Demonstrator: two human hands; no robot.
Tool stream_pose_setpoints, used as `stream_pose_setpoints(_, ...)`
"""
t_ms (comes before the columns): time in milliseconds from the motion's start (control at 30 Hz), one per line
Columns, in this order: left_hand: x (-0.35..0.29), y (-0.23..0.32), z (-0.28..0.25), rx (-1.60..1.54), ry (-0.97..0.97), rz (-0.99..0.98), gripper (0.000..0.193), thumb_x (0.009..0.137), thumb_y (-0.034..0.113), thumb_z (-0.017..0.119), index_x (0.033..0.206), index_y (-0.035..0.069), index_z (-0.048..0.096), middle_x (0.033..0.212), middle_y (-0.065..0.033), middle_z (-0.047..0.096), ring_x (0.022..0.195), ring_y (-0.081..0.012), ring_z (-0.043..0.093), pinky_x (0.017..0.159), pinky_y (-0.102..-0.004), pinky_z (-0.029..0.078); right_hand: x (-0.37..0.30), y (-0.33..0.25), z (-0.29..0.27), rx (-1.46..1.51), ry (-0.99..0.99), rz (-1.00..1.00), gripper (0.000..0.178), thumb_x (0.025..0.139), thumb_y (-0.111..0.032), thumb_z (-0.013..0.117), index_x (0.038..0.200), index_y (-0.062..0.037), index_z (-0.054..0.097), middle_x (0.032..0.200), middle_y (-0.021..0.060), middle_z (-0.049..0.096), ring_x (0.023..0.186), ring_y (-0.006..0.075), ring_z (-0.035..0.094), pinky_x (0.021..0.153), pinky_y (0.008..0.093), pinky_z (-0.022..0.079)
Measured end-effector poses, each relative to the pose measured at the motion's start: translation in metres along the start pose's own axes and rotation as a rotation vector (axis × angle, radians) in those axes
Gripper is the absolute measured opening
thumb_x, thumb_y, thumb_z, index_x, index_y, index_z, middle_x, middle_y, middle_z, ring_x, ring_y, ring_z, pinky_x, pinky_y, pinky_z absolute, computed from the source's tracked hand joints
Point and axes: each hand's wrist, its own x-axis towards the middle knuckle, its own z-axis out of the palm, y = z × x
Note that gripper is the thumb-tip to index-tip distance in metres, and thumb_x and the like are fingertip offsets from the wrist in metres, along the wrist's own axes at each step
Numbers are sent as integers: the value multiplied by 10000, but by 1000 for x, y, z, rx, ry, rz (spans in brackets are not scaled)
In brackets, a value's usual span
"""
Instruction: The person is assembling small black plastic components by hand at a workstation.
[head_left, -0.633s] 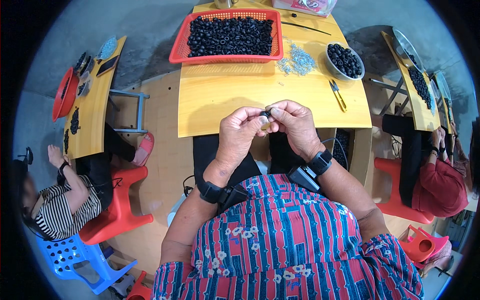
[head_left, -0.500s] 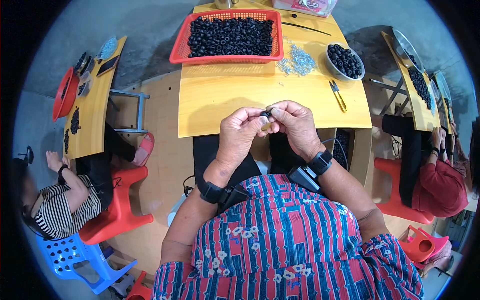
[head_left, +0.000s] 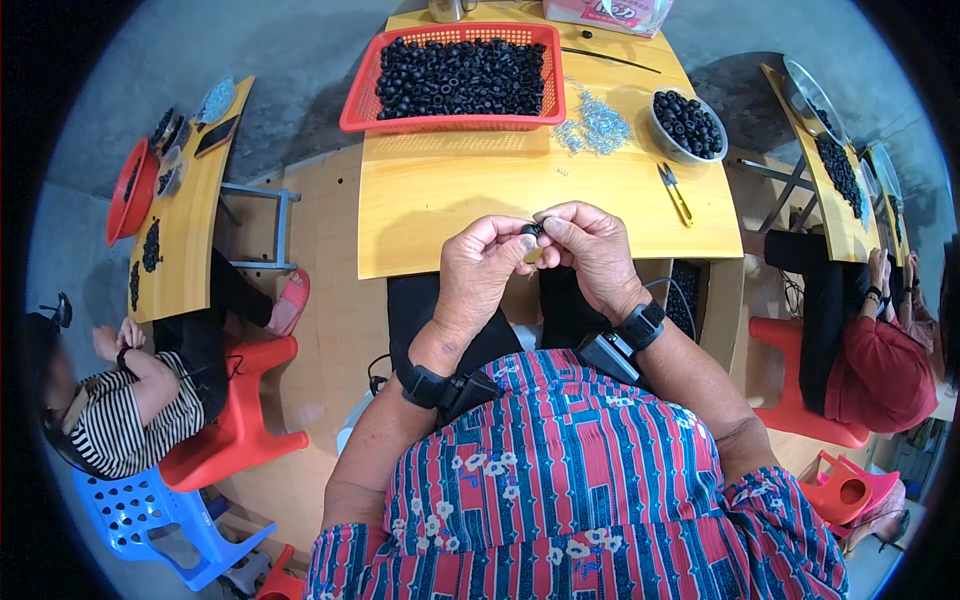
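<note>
A small black round piece point(head_left: 531, 229) is pinched between both hands, just above the near edge of the yellow table point(head_left: 430, 190). My left hand point(head_left: 480, 265) grips it from the left, thumb against the fingers. From the other side my right hand point(head_left: 592, 250) closes on it, thumb and fingertips together. Its far side and any finer part between the fingertips are hidden. Beyond the hands stands a red plastic basket point(head_left: 352, 95) heaped with black rings and caps point(head_left: 455, 78). Clear small parts point(head_left: 598, 125) lie in a loose pile to its right.
At the right of the table are a tub point(head_left: 690, 157) of black pieces and yellow-handled thread snips point(head_left: 675, 193). A thin black rod point(head_left: 612, 60) lies farther back. Co-workers sit at side tables: a striped shirt point(head_left: 145, 405) left, a dark red sleeve point(head_left: 875, 375) right.
My hands stay almost in place around the black piece, with only a slight shift of the fingers. The co-worker on the left has moved their hands a little.
</note>
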Motion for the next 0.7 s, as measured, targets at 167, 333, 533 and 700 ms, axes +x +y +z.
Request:
stream_pose_setpoints(167, 1, 0, 0, 13, 5, 4, 166, 920, 89, 627, 1050, -14, 641, 858, -25, 661, 673, -58, 578, 636, -208, 514, 0, -1, 1, -13, -6, -18, 109, 916, -92, 630, 987, -16, 663, 783, 16, 651, 628, 69, 596, 596, 194, 509)
stream_pose_setpoints(333, 1, 2, 1, 31, 10, 16, 156, 920, 79, 623, 1044, -14, 640, 855, -27, 658, 673, -60, 579, 631, -212, 519, 1, -2, 1, -44, -10, -25, 99, 914, -82, 629, 980, -15, 662, 778, 15, 649, 630, 69, 597, 596, 199, 515)
stream_pose_setpoints(533, 2, -4, -2, 64, 22, 40, 143, 914, 61, 626, 1031, -21, 638, 854, -28, 649, 670, -59, 580, 626, -215, 530, 2, -4, 2, -145, -29, -117, 93, 900, -60, 638, 961, -1, 676, 785, 31, 654, 634, 72, 592, 594, 201, 515)
stream_pose_setpoints(700, 1, -4, -2, 89, 37, 38, 140, 911, 45, 624, 1030, -26, 637, 861, -32, 650, 676, -60, 586, 628, -213, 533, 2, -3, 3, -288, -30, -231, 76, 887, -34, 639, 924, 11, 686, 787, 36, 658, 647, 71, 596, 588, 202, 511)
